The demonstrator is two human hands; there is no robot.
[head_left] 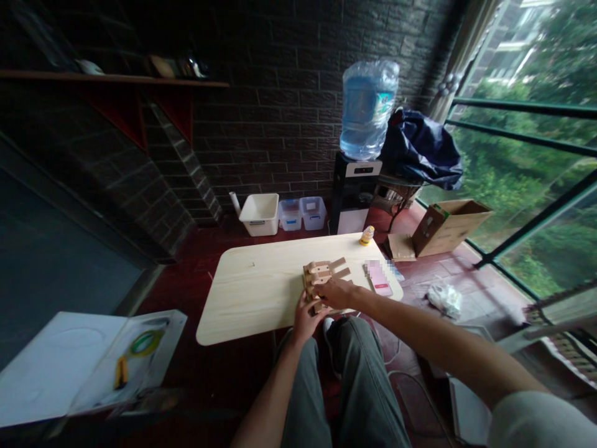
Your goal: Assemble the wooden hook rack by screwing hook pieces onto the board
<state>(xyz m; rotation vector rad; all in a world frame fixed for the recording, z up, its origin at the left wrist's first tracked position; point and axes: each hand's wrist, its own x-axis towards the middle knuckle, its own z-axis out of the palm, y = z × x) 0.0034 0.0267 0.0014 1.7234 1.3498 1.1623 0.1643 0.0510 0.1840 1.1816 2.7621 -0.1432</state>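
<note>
A small wooden assembly (pixel 319 269), built of blocks with dark holes and some slats sticking out to the right, lies on the pale wooden table (pixel 252 292) near its front edge. My left hand (pixel 306 318) grips the near left corner of this assembly, fingers curled against it. From the right, my right hand (pixel 336 292) reaches over the assembly with its fingers bent down and closed at the near blocks. Whatever sits between those fingertips is hidden or too small to make out.
A phone (pixel 381 281) and a small yellow-based bottle (pixel 367 236) are on the table's right side. Behind stand plastic bins (pixel 259 214) and a water dispenser (pixel 357 186). An open white case (pixel 153 348) lies at left, a cardboard box (pixel 438 230) at right.
</note>
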